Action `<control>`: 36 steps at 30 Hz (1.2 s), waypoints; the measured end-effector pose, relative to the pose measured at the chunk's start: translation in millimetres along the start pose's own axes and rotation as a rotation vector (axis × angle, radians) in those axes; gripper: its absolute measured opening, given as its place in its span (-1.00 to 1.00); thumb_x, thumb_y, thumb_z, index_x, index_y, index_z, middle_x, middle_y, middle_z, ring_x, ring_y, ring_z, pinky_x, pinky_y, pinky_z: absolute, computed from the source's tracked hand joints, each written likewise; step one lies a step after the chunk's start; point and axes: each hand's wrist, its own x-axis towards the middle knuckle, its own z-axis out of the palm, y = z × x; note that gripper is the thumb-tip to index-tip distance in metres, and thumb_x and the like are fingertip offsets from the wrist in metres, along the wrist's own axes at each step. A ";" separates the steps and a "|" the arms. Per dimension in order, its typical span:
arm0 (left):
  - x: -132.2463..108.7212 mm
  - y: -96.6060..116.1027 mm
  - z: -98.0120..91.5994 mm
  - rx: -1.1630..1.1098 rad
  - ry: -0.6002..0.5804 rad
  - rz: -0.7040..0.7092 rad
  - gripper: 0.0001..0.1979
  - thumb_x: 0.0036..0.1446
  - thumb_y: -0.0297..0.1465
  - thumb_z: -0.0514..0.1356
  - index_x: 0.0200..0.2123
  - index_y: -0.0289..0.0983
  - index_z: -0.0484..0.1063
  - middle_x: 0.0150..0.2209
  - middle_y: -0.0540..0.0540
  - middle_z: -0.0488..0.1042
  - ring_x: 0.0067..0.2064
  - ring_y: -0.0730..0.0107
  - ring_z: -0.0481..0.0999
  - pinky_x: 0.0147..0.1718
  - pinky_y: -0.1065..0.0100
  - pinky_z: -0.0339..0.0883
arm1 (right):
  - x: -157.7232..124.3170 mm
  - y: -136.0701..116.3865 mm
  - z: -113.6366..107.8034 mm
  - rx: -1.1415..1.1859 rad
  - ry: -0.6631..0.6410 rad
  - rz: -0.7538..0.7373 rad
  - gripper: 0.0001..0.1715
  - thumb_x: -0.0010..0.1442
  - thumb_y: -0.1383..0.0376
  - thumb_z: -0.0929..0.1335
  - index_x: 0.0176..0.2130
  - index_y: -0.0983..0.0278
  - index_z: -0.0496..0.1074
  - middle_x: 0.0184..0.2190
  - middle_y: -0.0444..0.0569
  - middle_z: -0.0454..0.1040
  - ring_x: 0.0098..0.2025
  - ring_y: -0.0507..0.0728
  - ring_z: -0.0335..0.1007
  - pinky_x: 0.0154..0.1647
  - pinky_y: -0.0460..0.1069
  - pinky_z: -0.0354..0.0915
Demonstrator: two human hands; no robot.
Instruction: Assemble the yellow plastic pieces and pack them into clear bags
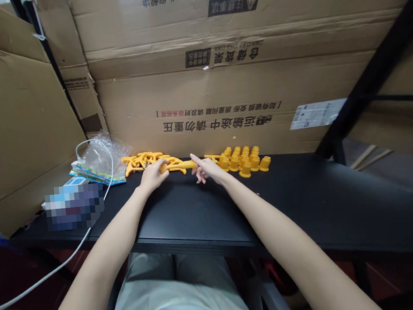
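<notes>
At the left of the frame, a cardboard panel (10, 130) hems in the surface (197, 209), and a white cable (70, 258) trails over its front edge. A pixelated patch (73, 207) masks whatever lies there; a clear plastic bag (98, 153) rises behind it. Left of center, yellow branching pieces (141, 160) lie heaped near the back edge, overlapping too much to count and partly covered by my left hand (153, 174).

My left arm reaches up from the lower left, that hand closed on the left end of a yellow piece (181, 165) held level at mid-frame. My right hand (209, 168), its arm slanting in from the lower right, pinches the other end, lower fingers curled beneath; my fingers hide both tips.

Just right of that hand, yellow cup-shaped pieces (244, 163) stand clustered, some screened by others. Printed cardboard (222, 87) limits reach behind, while the surface stretches wide toward the right. The bottom of the frame cuts off both forearms.
</notes>
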 end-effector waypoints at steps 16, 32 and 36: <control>0.8 0.5 0.7 -0.045 -0.017 -0.008 -0.70 0.07 -0.25 0.19 -0.13 -0.21 0.39 -0.34 -0.04 0.50 -0.33 0.32 0.46 -0.30 0.36 0.28 | 10.7 18.0 -16.1 0.189 -0.081 -0.196 -0.55 0.05 0.22 0.46 -0.08 0.32 0.37 -0.33 0.01 0.54 -0.41 0.05 0.52 -0.25 -0.02 0.44; -0.1 0.0 1.2 -0.082 -0.012 0.025 -0.70 0.13 -0.17 0.12 -0.16 -0.22 0.39 -0.38 -0.03 0.45 -0.39 0.38 0.40 -0.34 0.38 0.26 | 9.5 12.1 -11.0 0.173 -0.073 -0.130 -0.62 0.14 0.06 0.38 -0.30 0.36 0.43 -0.54 -0.05 0.50 -0.54 0.01 0.46 -0.43 -0.12 0.40; 0.4 -1.2 1.8 -0.089 -0.012 0.023 -0.69 0.14 -0.15 0.11 -0.16 -0.22 0.40 -0.40 -0.02 0.44 -0.40 0.39 0.38 -0.35 0.39 0.25 | 10.9 12.5 -10.4 0.168 -0.068 -0.130 -0.59 0.13 0.02 0.37 -0.33 0.35 0.42 -0.57 -0.05 0.49 -0.56 0.00 0.44 -0.46 -0.12 0.40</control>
